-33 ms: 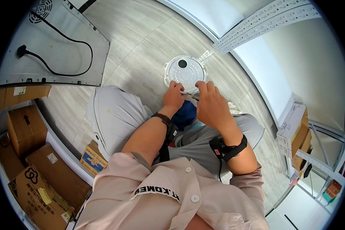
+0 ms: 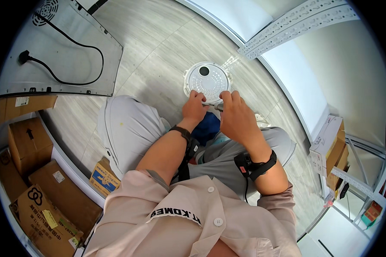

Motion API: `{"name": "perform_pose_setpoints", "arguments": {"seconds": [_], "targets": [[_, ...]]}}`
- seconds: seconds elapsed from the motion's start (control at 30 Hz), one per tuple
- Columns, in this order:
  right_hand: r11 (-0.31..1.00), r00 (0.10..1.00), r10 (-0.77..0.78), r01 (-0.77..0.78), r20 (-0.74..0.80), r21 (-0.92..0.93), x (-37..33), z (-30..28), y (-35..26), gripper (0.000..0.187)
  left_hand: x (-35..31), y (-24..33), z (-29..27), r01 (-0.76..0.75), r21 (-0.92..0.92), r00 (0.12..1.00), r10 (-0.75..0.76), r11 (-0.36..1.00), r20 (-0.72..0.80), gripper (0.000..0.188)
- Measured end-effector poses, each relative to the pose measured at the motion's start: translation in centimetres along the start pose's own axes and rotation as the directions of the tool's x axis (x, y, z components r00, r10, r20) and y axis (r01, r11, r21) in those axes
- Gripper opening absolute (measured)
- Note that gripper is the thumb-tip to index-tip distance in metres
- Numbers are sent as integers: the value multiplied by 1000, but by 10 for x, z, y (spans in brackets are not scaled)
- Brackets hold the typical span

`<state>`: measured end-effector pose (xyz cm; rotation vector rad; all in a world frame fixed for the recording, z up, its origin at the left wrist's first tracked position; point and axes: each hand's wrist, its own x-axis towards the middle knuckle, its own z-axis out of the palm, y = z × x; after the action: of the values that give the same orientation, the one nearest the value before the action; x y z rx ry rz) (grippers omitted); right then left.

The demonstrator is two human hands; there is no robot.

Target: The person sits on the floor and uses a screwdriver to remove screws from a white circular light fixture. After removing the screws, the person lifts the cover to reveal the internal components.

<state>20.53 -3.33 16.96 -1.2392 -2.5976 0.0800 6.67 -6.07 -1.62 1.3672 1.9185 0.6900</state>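
A round white plastic cover [image 2: 210,83] with rows of small slots and a dark round spot lies on the floor between my knees. My right hand [image 2: 238,115] is closed around what looks like a screwdriver [image 2: 219,106]; its grey end shows, and a thin shaft points left along the cover's near rim. My left hand [image 2: 195,108] has its fingers bent together at that rim, by the shaft's tip. Whatever it pinches is too small to make out. Below the hands, a dark blue cloth-like thing [image 2: 206,129] sits partly hidden between my legs.
A metal cabinet [image 2: 73,47] with a black power cord [image 2: 102,64] stands at far left. Cardboard boxes [image 2: 51,188] fill the lower left, with a small blue-and-yellow box [image 2: 104,180] beside my leg. On the right are a white perforated post [image 2: 296,25], an open carton [image 2: 330,147] and shelving.
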Motion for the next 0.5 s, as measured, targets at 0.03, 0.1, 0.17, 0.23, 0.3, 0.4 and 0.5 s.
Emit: {"name": "perform_pose_setpoints", "arguments": {"seconds": [0.03,0.1,0.17,0.23,0.3,0.4,0.5], "targets": [[1000,1000,-2,2,14,14,0,2,3,33,0,1,0,5,5,1000,-5,1000,2,33],[973,928,230,-209,294,-102,7,-4,1,35,0,2,0,15,10,1000,-16,1000,7,33],[937,827,348,-294,443,-187,13,-11,-3,37,0,2,-1,26,11,1000,-26,1000,14,33],[935,791,354,-290,499,-204,16,-14,-6,40,1,0,-1,45,-7,998,-45,999,31,32],[965,901,255,-213,351,-154,9,-13,-8,39,1,0,-2,47,-9,998,-47,999,35,31],[986,966,141,-117,215,-120,3,-9,-5,38,0,2,-3,35,10,999,-36,999,31,31],[992,976,102,-85,195,-96,0,-8,-3,34,1,4,-2,39,31,999,-40,999,34,32]]}}
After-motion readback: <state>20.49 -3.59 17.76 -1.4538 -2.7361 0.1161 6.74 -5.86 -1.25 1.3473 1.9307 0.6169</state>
